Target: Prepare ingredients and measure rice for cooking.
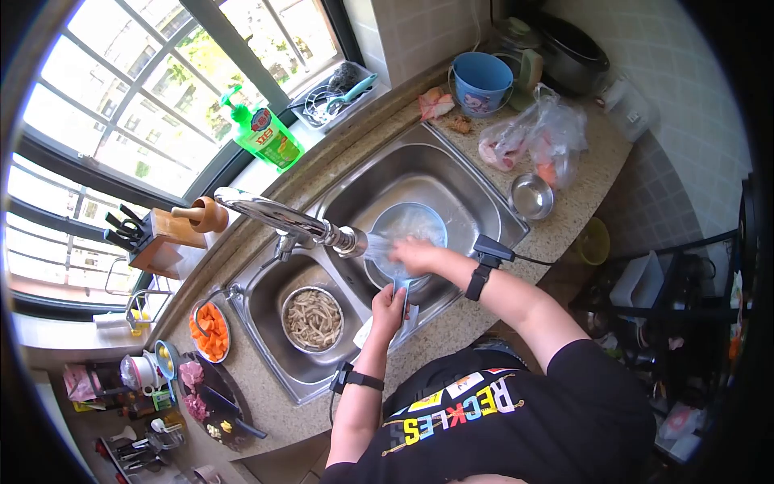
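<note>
Water streams from the chrome faucet (343, 239) into a light-blue round bowl with a handle (442, 224) in the larger sink basin (476, 189). My left hand (389, 308) is closed around the bowl's handle, thumb on top, at the near edge of the sink. Inside the bowl, under the stream, is my right hand (416, 256); its fingers are blurred by splash and motion. Cloudy water and pale contents (415, 218) show past the hand. In the smaller basin stands a metal bowl (342, 321) filled with greyish-brown strips.
Cut carrots (211, 331) and a dark board with meat and a knife (234, 403) lie left. A green soap bottle (270, 139) and knife block (165, 238) line the window. At right are plastic bags (556, 133), a blue bucket (481, 85) and a small steel bowl (531, 197).
</note>
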`<state>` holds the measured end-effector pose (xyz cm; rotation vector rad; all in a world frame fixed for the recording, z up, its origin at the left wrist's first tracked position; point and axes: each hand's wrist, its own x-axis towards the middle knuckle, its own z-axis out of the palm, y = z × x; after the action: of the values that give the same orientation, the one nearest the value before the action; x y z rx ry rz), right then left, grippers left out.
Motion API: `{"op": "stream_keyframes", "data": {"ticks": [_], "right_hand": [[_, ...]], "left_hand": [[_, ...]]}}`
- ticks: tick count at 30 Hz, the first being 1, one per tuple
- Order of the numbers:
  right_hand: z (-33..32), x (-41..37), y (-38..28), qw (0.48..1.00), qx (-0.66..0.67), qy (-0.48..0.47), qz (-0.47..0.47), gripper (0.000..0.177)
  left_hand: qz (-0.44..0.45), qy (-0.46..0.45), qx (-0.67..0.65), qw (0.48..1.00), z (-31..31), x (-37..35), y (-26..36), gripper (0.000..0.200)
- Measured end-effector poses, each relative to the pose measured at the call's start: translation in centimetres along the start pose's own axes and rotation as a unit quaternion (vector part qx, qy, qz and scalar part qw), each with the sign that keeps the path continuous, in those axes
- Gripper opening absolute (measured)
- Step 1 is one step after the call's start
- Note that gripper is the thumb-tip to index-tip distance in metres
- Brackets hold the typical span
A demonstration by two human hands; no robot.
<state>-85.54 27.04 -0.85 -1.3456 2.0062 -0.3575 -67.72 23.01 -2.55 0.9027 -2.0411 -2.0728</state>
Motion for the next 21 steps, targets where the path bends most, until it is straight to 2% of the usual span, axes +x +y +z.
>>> {"op": "stream_keyframes", "data": {"ticks": [3,5,6,8,9,13,15,16,18,19,21], "right_hand": [[-1.1,-1.0,-1.7,0.998,-0.052,-0.047,0.009,0.040],[-2.2,-1.0,-2.0,0.995,-0.097,0.021,0.032,0.050],[-1.5,-0.2,-1.5,0.995,-0.099,0.018,0.029,0.050],[1.3,3.0,0.8,0.978,0.080,0.172,0.090,0.060],[2.2,4.5,1.7,0.979,0.060,0.180,0.073,0.067],[2.9,5.4,-0.8,0.976,0.039,0.208,0.045,0.064],[3.1,5.8,-1.1,0.991,0.110,0.081,0.011,0.048],[4.0,5.8,-0.8,0.991,0.111,0.081,0.012,0.048],[5.8,5.7,0.0,0.999,0.027,0.007,-0.017,0.037],[4.6,4.0,-0.8,0.999,0.027,0.008,-0.015,0.037],[0.0,-1.0,-3.5,0.993,-0.071,-0.097,0.005,0.035]], "left_hand": [[-0.017,0.045,-0.030,0.998,-0.8,-1.1,0.1,0.022],[-0.012,0.062,-0.025,0.998,-1.4,-1.6,-0.1,0.022],[-0.006,0.072,-0.018,0.997,-1.6,-1.8,-0.2,0.022],[0.004,0.085,-0.001,0.996,-1.9,-2.0,-0.3,0.023],[0.004,0.081,0.001,0.997,-2.0,-2.2,-0.1,0.022],[-0.004,0.079,0.015,0.997,-2.6,-2.7,0.2,0.023],[-0.002,0.076,0.021,0.997,-2.7,-2.9,0.1,0.022],[-0.001,0.070,0.027,0.997,-2.6,-3.1,-0.1,0.022],[-0.003,0.067,0.010,0.998,-2.2,-3.3,-0.6,0.021],[-0.004,0.065,-0.007,0.998,-2.0,-3.4,-0.8,0.021],[-0.010,0.054,-0.037,0.998,-1.3,-3.5,-1.0,0.020]]}}
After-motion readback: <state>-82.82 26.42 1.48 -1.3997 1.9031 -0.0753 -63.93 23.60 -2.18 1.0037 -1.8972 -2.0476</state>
